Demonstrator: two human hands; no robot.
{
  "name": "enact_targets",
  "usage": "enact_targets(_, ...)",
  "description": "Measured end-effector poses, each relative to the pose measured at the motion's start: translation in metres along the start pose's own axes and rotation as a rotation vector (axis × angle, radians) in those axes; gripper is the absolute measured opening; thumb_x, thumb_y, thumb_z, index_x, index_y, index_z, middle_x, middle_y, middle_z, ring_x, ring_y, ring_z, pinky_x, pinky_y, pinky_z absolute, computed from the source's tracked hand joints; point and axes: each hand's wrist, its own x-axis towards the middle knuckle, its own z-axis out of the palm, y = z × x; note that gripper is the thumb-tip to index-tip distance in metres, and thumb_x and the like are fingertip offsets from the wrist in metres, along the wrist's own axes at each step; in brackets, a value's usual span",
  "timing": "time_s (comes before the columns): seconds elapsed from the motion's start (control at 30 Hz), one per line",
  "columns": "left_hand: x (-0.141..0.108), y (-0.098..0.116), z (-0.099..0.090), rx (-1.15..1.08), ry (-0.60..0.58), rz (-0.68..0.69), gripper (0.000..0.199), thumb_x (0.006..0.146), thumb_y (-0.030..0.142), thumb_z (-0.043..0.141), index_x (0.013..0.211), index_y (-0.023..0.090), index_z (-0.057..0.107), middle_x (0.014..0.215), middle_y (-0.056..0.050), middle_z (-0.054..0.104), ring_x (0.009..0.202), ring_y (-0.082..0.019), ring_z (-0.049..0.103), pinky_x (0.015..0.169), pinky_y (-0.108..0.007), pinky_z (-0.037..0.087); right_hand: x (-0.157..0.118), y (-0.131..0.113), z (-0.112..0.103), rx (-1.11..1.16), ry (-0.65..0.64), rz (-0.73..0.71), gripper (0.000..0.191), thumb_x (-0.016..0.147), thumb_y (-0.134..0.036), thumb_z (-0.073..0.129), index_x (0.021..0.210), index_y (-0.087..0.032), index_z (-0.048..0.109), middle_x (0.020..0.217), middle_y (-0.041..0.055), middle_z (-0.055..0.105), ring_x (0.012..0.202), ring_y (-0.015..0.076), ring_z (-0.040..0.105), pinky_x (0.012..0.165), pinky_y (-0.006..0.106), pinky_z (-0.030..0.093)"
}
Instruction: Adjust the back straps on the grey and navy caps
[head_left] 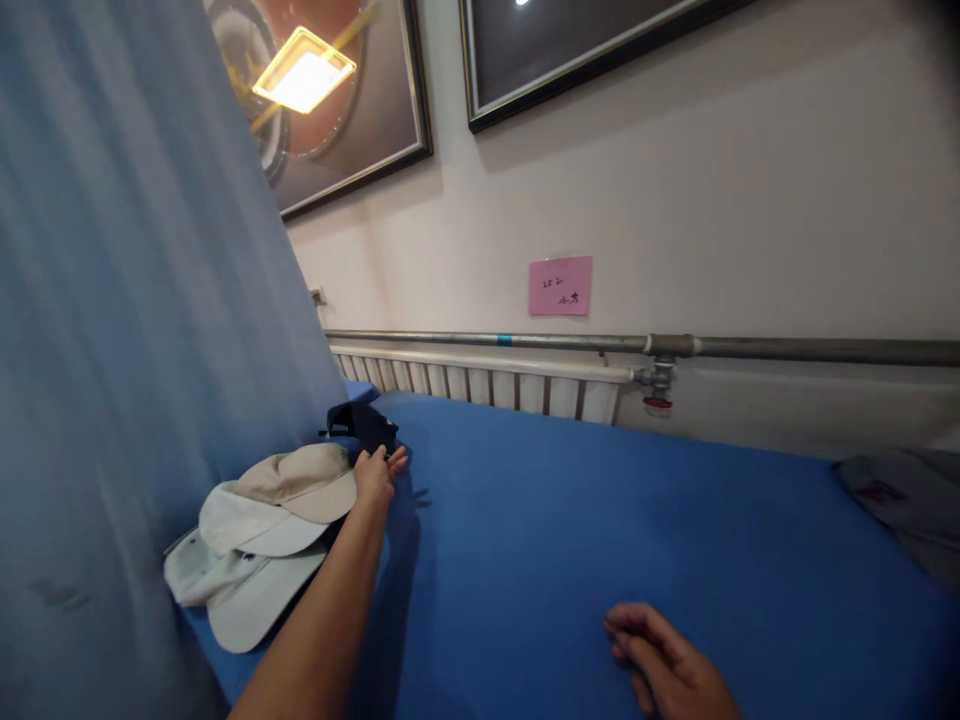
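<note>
My left hand [379,475] reaches far forward to a black cap [364,425]. Thumb and index finger pinch the cap's near right edge, while the other fingers stick out to the right. Close to my left forearm, a beige cap [300,475] overlaps a white cap [247,520], and a pale grey-green cap [247,590] lies nearest to me. At the lower right, my right hand [667,660] hovers with loosely bent fingers, and nothing shows in it.
A blue-covered surface [525,520] runs along the wall. At its right end lies a dark grey item [900,490], possibly another cap. A blue curtain [112,300] hangs at left. Behind are a radiator [480,385], a metal pipe [787,349] and a pink note [560,287].
</note>
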Motion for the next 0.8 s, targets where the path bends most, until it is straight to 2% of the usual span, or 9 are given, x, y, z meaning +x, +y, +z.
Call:
enact_targets(0.17,-0.087,-0.039,-0.008,0.174,-0.284,0.095,0.015,0.080,0.019,0.066,0.095,0.015,0.067,0.080,-0.004,0.067,0.070,-0.019,0.069,0.050,-0.023,0.053,0.002,-0.003,0.000,0.109,-0.009,-0.039,0.016,0.065,-0.036,0.059,0.071,-0.022,0.063,0.061,-0.0009,0.060,0.038,0.0088,0.045,0.042,0.023,0.036)
enact_targets(0.23,-0.117,-0.054,-0.025,0.227,-0.388,0.108,0.022,0.076,0.026,0.069,0.096,0.016,0.070,0.087,-0.006,0.070,0.078,-0.022,0.070,0.062,-0.029,0.057,0.004,-0.003,-0.005,0.274,0.043,-0.047,0.017,0.061,-0.033,0.061,0.073,-0.021,0.061,0.067,0.0009,0.062,0.044,0.0111,0.050,0.041,0.023,0.036)
enact_targets(0.27,-0.129,-0.060,-0.034,0.301,-0.457,0.195,0.026,0.076,0.030,0.068,0.099,0.018,0.070,0.096,-0.008,0.071,0.086,-0.023,0.070,0.073,-0.033,0.058,0.006,-0.002,-0.010,0.386,0.099,-0.049,0.020,0.057,-0.030,0.064,0.075,-0.021,0.061,0.073,0.0026,0.063,0.051,0.0135,0.055,0.041,0.023,0.037)
enact_targets(0.33,-0.144,-0.069,-0.055,0.444,-0.621,0.321,0.028,0.074,0.035,0.069,0.099,0.022,0.073,0.115,-0.008,0.069,0.108,-0.027,0.063,0.098,-0.043,0.048,0.007,-0.002,-0.021,0.579,0.163,-0.020,0.030,0.054,-0.023,0.067,0.083,-0.021,0.060,0.080,0.0043,0.065,0.062,0.0163,0.060,0.044,0.023,0.040)
enact_targets(0.4,-0.150,-0.073,-0.072,0.535,-0.806,0.345,0.024,0.074,0.035,0.067,0.094,0.025,0.074,0.122,-0.007,0.066,0.121,-0.028,0.055,0.109,-0.045,0.036,0.005,-0.002,-0.033,0.668,0.201,0.001,0.039,0.054,-0.019,0.066,0.091,-0.023,0.058,0.073,0.0005,0.062,0.060,0.0156,0.060,0.046,0.022,0.041)
enact_targets(0.47,-0.151,-0.072,-0.085,0.576,-0.902,0.290,0.021,0.073,0.034,0.066,0.090,0.025,0.074,0.120,-0.008,0.067,0.120,-0.029,0.056,0.108,-0.046,0.036,0.001,-0.002,-0.044,0.670,0.225,0.006,0.050,0.054,-0.016,0.064,0.102,-0.024,0.056,0.076,-0.0004,0.063,0.060,0.0149,0.060,0.047,0.022,0.042)
enact_targets(0.57,-0.147,-0.062,-0.097,0.524,-0.822,0.211,0.014,0.072,0.032,0.063,0.079,0.023,0.072,0.111,-0.008,0.069,0.115,-0.027,0.058,0.103,-0.041,0.040,-0.006,0.000,-0.054,0.627,0.256,-0.009,0.062,0.053,-0.013,0.064,0.112,-0.026,0.053,0.095,0.0026,0.065,0.063,0.0143,0.061,0.045,0.022,0.040)
enact_targets(0.67,-0.138,-0.055,-0.102,0.393,-0.758,0.089,0.010,0.065,0.028,0.065,0.070,0.020,0.068,0.097,-0.008,0.069,0.105,-0.025,0.060,0.087,-0.032,0.049,-0.012,0.000,-0.059,0.576,0.271,-0.033,0.057,0.052,-0.012,0.063,0.107,-0.025,0.056,0.098,0.0022,0.062,0.063,0.0120,0.060,0.044,0.020,0.039)
enact_targets(0.8,-0.123,-0.057,-0.104,0.265,-0.865,-0.124,0.010,0.061,0.026,0.066,0.067,0.018,0.064,0.091,-0.006,0.068,0.092,-0.022,0.061,0.071,-0.027,0.050,-0.021,-0.003,-0.060,0.509,0.181,-0.044,0.045,0.054,-0.013,0.062,0.099,-0.021,0.062,0.088,0.0007,0.062,0.062,0.0094,0.057,0.050,0.019,0.044)
